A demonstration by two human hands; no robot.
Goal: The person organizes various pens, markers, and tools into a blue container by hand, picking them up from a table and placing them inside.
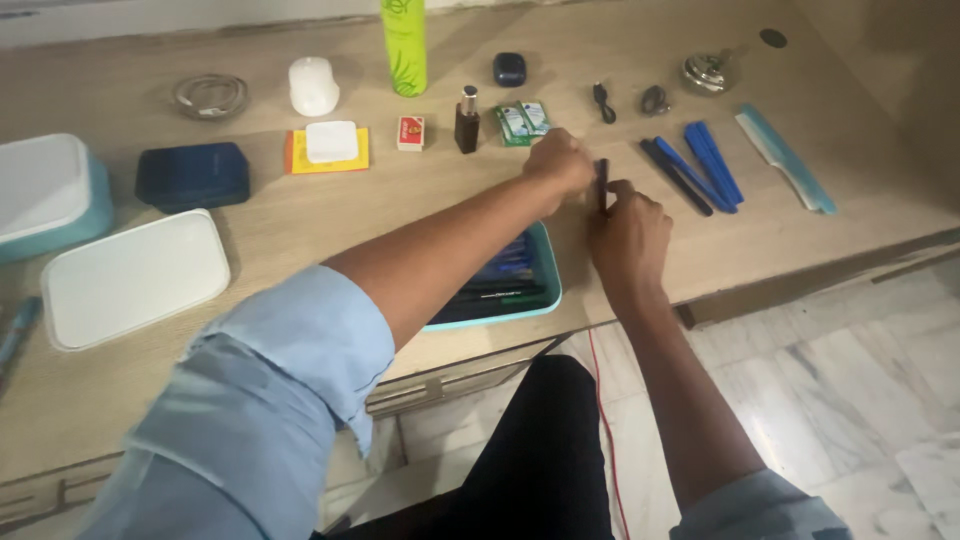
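Dark pen [602,185]: upright on the desk [300,225], just right of centre, pinched between both hands. Left to right across the desk: white-lidded teal box [45,195] at far left, with a loose white lid [135,277] below it. Navy case [192,175] beside them; coiled cable [210,96] behind. White block on a yellow pad [328,148], white cylinder [314,86] above. Green spray can [404,50], small red box [411,132], dark bottle [467,120], green sachets [523,122]. Teal tray [505,285] of pens at the near edge, partly under the left forearm. Left hand [558,162]: grip closed narrow on the pen's left side. Right hand [630,235]: fingers pinch the pen's lower part. Right of that: black and blue pens [695,170] in a row, then a light blue comb [785,158].
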